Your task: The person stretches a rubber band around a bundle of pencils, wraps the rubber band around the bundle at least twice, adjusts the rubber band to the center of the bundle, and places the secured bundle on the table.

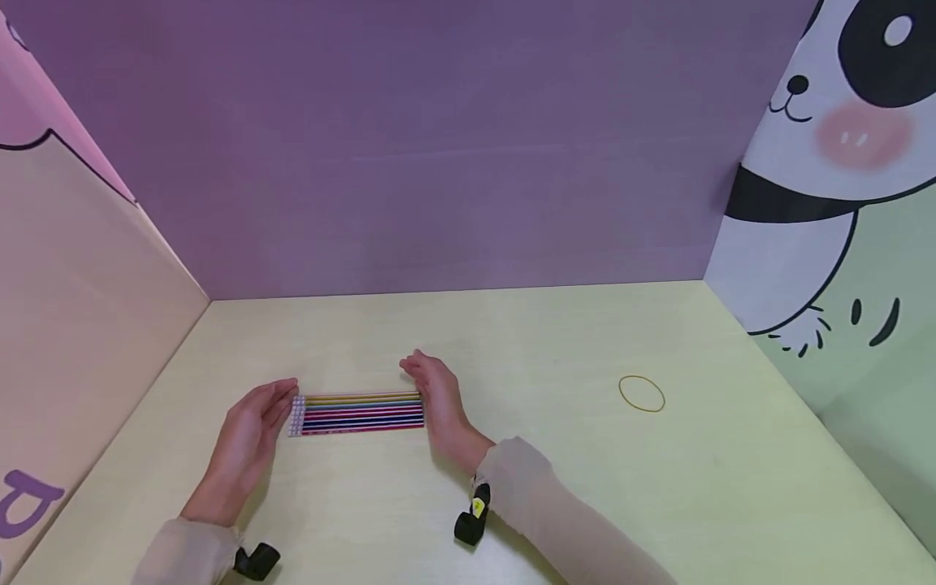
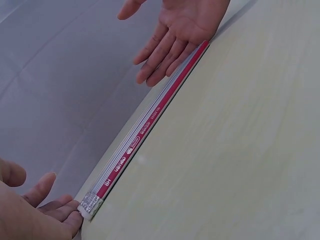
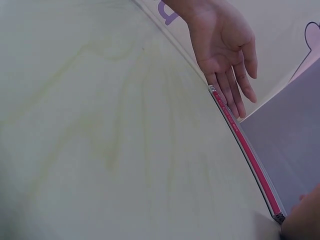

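A row of several pencils [image 1: 363,413] in different colours lies side by side on the table, white erasers lined up at the left end. The left hand [image 1: 252,431] stands on edge with straight fingers, fingertips right at the eraser ends. At the opposite ends the right hand [image 1: 443,406] is upright, its palm side against the pencils and its fingers extended. In the left wrist view the nearest pencil [image 2: 145,130] is red with white lettering and a silver ferrule. The right wrist view shows the same red pencil [image 3: 242,137] between both hands.
A yellow rubber band [image 1: 642,393] lies on the pale table [image 1: 556,349], to the right of the hands. A purple wall [image 1: 461,162] closes off the back, with printed panels at left and right. Each wrist wears a small black camera [image 1: 472,520].
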The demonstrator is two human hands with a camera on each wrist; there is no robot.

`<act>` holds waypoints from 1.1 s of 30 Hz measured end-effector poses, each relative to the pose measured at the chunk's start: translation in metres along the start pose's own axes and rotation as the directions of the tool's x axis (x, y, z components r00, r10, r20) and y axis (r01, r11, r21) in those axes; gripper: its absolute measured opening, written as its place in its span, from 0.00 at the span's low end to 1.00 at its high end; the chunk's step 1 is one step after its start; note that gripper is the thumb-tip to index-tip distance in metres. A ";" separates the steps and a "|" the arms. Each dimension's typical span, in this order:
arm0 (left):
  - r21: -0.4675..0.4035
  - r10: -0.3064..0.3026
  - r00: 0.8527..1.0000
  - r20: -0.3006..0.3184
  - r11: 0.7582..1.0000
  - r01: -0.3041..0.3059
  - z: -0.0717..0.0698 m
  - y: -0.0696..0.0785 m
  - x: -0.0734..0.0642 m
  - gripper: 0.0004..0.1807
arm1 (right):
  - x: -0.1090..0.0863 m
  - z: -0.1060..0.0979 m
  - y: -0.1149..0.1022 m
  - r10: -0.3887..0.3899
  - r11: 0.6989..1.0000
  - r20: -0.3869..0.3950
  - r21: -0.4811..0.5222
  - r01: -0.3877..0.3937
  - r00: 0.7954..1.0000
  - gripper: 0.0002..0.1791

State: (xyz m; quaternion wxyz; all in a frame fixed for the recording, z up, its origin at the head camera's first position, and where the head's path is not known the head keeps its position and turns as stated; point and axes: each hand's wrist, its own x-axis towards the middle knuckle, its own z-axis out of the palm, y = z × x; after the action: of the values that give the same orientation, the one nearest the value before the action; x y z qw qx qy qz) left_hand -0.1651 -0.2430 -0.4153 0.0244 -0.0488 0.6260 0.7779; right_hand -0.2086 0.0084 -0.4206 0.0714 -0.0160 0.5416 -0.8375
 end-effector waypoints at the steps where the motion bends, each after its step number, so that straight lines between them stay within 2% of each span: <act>1: -0.006 -0.001 1.000 0.001 1.000 0.001 0.000 0.000 -0.001 0.28 | -0.001 0.001 0.000 0.000 1.000 -0.002 0.001 0.000 1.000 0.31; 9: -0.144 -0.052 0.999 -0.004 0.988 0.051 0.003 0.000 0.000 0.17 | -0.005 0.001 0.005 -0.001 0.999 -0.043 -0.041 -0.001 0.999 0.28; 15: -0.116 -0.054 0.999 -0.001 0.992 0.053 0.006 -0.001 0.005 0.19 | -0.002 -0.003 0.004 -0.001 1.000 -0.064 -0.024 -0.001 0.998 0.29; 17: -0.106 -0.052 0.999 -0.001 0.993 0.052 0.004 0.000 0.006 0.18 | -0.001 -0.003 0.004 -0.004 1.000 -0.067 -0.005 0.004 0.998 0.29; 21: -0.151 -0.044 0.999 -0.002 0.988 0.043 -0.006 -0.001 0.005 0.14 | 0.002 -0.002 0.003 -0.003 1.000 -0.072 0.028 0.005 0.997 0.29; 23: -0.173 -0.040 0.999 0.009 0.984 0.041 -0.011 -0.002 0.003 0.13 | 0.004 -0.002 0.002 0.005 1.000 -0.073 0.010 -0.004 0.997 0.28; 25: -0.158 -0.031 0.999 0.008 0.987 0.031 -0.015 -0.003 0.001 0.12 | 0.006 -0.003 0.001 0.015 0.999 -0.063 -0.041 -0.017 0.998 0.27; 27: -0.075 0.001 1.000 -0.027 0.997 -0.003 -0.017 -0.003 0.001 0.13 | 0.009 -0.002 -0.002 0.025 0.992 -0.040 -0.123 -0.029 0.999 0.25; 28: 0.013 0.031 0.998 -0.049 0.999 -0.030 -0.017 -0.002 0.001 0.15 | 0.010 -0.002 -0.003 0.024 0.986 -0.024 -0.164 -0.027 0.999 0.24; 29: 0.118 0.066 0.996 -0.068 0.991 -0.057 -0.017 -0.001 0.002 0.17 | 0.012 -0.001 -0.005 0.016 0.978 -0.006 -0.210 -0.017 1.000 0.25; 30: 0.235 0.105 0.991 -0.083 0.968 -0.083 -0.016 0.000 0.002 0.19 | 0.013 0.000 -0.007 -0.002 0.968 0.014 -0.251 0.005 1.000 0.25; 31: 0.352 0.148 0.984 -0.095 0.930 -0.106 -0.016 0.002 0.002 0.21 | 0.014 0.001 -0.010 -0.025 0.956 0.037 -0.290 0.034 0.999 0.26; 32: 0.464 0.189 0.977 -0.098 0.877 -0.123 -0.015 0.004 0.002 0.23 | 0.015 0.002 -0.012 -0.048 0.944 0.059 -0.323 0.064 0.997 0.26; 33: 0.563 0.227 0.970 -0.087 0.814 -0.140 -0.013 0.006 0.001 0.24 | 0.016 0.003 -0.014 -0.073 0.931 0.079 -0.353 0.096 0.994 0.26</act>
State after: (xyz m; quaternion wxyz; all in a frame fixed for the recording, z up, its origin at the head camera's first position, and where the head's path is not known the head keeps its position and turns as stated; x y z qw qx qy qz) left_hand -0.1662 -0.2574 -0.4126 -0.0852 -0.0373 0.8257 0.5563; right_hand -0.2254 0.0091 -0.4072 0.0487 -0.0791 0.6805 -0.7269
